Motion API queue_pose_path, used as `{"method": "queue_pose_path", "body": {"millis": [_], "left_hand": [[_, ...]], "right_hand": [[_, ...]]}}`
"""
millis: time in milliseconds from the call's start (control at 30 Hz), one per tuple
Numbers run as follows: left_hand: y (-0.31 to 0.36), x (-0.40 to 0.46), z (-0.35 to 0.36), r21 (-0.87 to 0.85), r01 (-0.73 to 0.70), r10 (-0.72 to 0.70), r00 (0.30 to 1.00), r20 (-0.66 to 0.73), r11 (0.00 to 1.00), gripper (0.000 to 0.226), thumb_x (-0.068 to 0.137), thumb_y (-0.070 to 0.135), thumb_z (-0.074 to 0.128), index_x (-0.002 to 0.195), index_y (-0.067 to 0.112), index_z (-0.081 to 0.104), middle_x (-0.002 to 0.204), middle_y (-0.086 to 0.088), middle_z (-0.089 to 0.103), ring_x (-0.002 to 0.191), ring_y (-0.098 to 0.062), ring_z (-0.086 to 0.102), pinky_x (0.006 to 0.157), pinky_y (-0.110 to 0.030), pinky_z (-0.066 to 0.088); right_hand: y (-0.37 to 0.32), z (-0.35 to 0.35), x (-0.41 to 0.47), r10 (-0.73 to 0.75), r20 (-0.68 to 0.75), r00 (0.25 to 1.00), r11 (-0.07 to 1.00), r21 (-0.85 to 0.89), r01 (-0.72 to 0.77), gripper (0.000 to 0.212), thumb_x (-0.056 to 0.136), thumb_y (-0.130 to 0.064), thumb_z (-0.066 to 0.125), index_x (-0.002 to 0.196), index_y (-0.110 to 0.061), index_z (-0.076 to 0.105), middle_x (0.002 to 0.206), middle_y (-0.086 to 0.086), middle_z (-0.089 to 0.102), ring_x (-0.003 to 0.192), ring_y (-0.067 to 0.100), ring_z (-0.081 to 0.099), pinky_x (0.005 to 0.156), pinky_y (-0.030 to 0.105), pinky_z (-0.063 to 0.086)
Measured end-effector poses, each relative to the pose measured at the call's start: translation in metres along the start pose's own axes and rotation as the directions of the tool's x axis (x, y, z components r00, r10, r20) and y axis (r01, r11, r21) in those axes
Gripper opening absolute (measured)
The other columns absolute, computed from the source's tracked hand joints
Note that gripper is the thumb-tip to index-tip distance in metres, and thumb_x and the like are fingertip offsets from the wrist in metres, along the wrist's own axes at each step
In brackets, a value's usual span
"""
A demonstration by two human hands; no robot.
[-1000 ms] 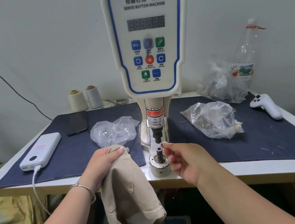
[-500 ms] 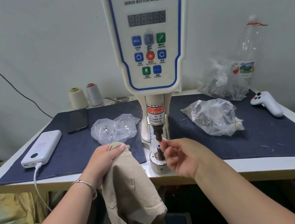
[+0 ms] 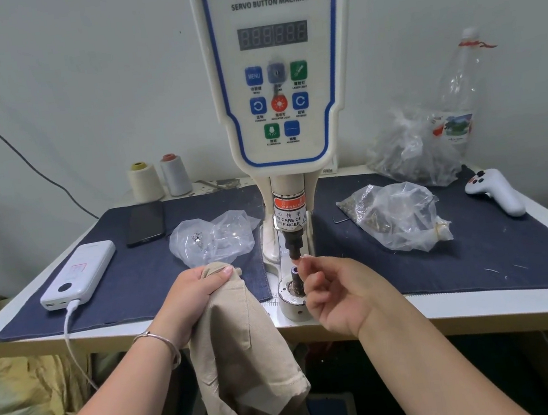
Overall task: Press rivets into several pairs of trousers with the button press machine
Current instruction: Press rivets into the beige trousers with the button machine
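- A pale grey wall backs a white desk [image 3: 485,310] covered by a dark blue cloth [image 3: 529,245]; a black cable hangs on the wall at 9 o'clock.
- The button press machine [image 3: 278,69], cream with a blue-edged control panel, rises at the middle of the desk. Its upper punch [image 3: 294,247] hangs straight above a round metal lower die [image 3: 292,296] at the desk's near edge.
- The left hand [image 3: 195,294] has its grip clenched round a bunched fold of beige trousers [image 3: 242,356], at 7 o'clock from the die. The rest of the garment hangs below the desk edge.
- The right hand [image 3: 340,294] is at 4 o'clock from the die, fingertips pinched together at the punch tip. It may be pinching a rivet, but anything held is too small to make out.
- Handling, as a judgement: the trousers look soft, light and limp, so they will sag and slide unless held close to the spot to be riveted. A rivet would be tiny, hard and easy to drop, so a fingertip pinch suits it.
- A clear plastic bag [image 3: 214,237] lies at 10 o'clock from the die, nearly empty, with a few small shiny pieces inside.
- A second clear bag [image 3: 398,216] at 2 o'clock holds a heap of small dark metal pieces.
- A third bag [image 3: 411,152], further back at 1 o'clock, is full of similar dark pieces, beside an empty-looking plastic bottle [image 3: 461,87].
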State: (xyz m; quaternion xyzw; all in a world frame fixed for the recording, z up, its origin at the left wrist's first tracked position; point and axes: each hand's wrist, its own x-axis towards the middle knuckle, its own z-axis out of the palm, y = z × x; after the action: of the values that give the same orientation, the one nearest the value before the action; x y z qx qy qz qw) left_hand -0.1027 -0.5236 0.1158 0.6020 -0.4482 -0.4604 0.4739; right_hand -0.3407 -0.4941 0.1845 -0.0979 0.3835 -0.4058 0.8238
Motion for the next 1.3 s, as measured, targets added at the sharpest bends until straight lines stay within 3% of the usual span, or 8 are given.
{"method": "queue_pose_path", "body": {"millis": [400, 533, 733, 800, 900, 1000, 1167, 1300], "left_hand": [[0.004, -0.005, 0.002, -0.029, 0.005, -0.005, 1.0, 0.01, 1.0, 0.015, 0.093, 0.024, 0.068, 0.095, 0.014, 0.079, 0.1, 0.0, 0.078, 0.095, -0.015, 0.073, 0.081, -0.027, 0.053], [0.005, -0.006, 0.002, -0.026, -0.003, 0.003, 1.0, 0.014, 1.0, 0.015, 0.094, 0.023, 0.067, 0.097, 0.014, 0.078, 0.1, 0.004, 0.078, 0.094, -0.01, 0.073, 0.079, -0.025, 0.051], [0.005, -0.008, 0.0, -0.031, -0.018, 0.019, 0.999, 0.03, 0.999, 0.015, 0.094, 0.024, 0.067, 0.097, 0.014, 0.079, 0.099, 0.005, 0.078, 0.092, -0.01, 0.073, 0.08, -0.025, 0.051], [0.006, -0.01, -0.003, -0.054, -0.019, 0.022, 0.998, 0.057, 0.998, 0.015, 0.094, 0.022, 0.067, 0.092, 0.011, 0.078, 0.094, 0.002, 0.078, 0.085, -0.014, 0.073, 0.077, -0.027, 0.052], [0.007, -0.012, -0.004, 0.012, -0.072, 0.071, 0.996, 0.045, 0.997, 0.024, 0.089, 0.014, 0.065, 0.065, 0.01, 0.064, 0.065, 0.0, 0.062, 0.061, -0.013, 0.054, 0.058, -0.024, 0.043], [0.008, -0.014, -0.003, 0.048, -0.089, 0.089, 0.996, 0.01, 0.995, 0.02, 0.079, 0.019, 0.062, 0.062, 0.018, 0.053, 0.062, -0.002, 0.047, 0.059, -0.01, 0.042, 0.049, -0.022, 0.035], [0.003, -0.011, -0.004, -0.055, -0.078, 0.081, 0.995, 0.051, 0.995, 0.04, 0.092, 0.019, 0.066, 0.056, 0.019, 0.05, 0.062, -0.003, 0.052, 0.061, -0.014, 0.047, 0.06, -0.024, 0.038], [0.002, -0.01, -0.003, -0.089, -0.089, 0.098, 0.991, 0.096, 0.992, 0.029, 0.093, 0.021, 0.069, 0.065, 0.015, 0.061, 0.067, -0.003, 0.062, 0.063, -0.012, 0.055, 0.058, -0.018, 0.044]], "right_hand": [[0.003, -0.002, -0.001, -0.041, 0.045, 0.998, 0.999, 0.031, 0.04, 0.015, 0.089, -0.001, 0.053, 0.1, 0.004, 0.063, 0.056, 0.001, 0.056, 0.033, 0.003, 0.036, 0.032, 0.012, 0.022], [0.01, -0.005, -0.01, -0.125, 0.074, 0.989, 0.991, 0.049, 0.121, 0.039, 0.071, -0.006, 0.06, 0.108, 0.007, 0.064, 0.064, 0.006, 0.059, 0.038, 0.006, 0.04, 0.034, 0.014, 0.027], [0.058, 0.001, -0.023, -0.302, 0.058, 0.951, 0.907, -0.29, 0.306, 0.014, 0.085, -0.005, 0.06, 0.09, 0.001, 0.072, 0.061, 0.009, 0.059, 0.038, 0.012, 0.042, 0.036, 0.017, 0.031], [0.073, 0.019, -0.019, -0.425, 0.215, 0.879, 0.694, -0.547, 0.469, 0.014, 0.088, -0.002, 0.058, 0.083, -0.006, 0.071, 0.062, 0.006, 0.062, 0.042, 0.013, 0.048, 0.04, 0.019, 0.036], [0.074, 0.059, 0.009, -0.596, 0.423, 0.683, 0.227, -0.727, 0.648, 0.02, 0.087, -0.001, 0.057, 0.083, -0.017, 0.069, 0.071, -0.006, 0.066, 0.062, 0.01, 0.059, 0.064, 0.026, 0.052], [0.055, 0.1, 0.057, -0.655, 0.538, 0.531, -0.183, -0.795, 0.579, 0.025, 0.087, -0.001, 0.05, 0.095, -0.014, 0.069, 0.096, 0.0, 0.065, 0.089, 0.017, 0.059, 0.079, 0.03, 0.047], [0.026, 0.137, 0.133, -0.51, 0.568, 0.645, -0.635, -0.755, 0.163, 0.034, 0.089, 0.0, 0.046, 0.112, -0.019, 0.063, 0.12, 0.008, 0.049, 0.115, 0.029, 0.042, 0.087, 0.037, 0.04], [0.022, 0.135, 0.161, -0.375, 0.554, 0.743, -0.77, -0.633, 0.083, 0.033, 0.092, -0.01, 0.048, 0.114, -0.028, 0.065, 0.121, 0.007, 0.046, 0.117, 0.029, 0.039, 0.09, 0.038, 0.038]]}}
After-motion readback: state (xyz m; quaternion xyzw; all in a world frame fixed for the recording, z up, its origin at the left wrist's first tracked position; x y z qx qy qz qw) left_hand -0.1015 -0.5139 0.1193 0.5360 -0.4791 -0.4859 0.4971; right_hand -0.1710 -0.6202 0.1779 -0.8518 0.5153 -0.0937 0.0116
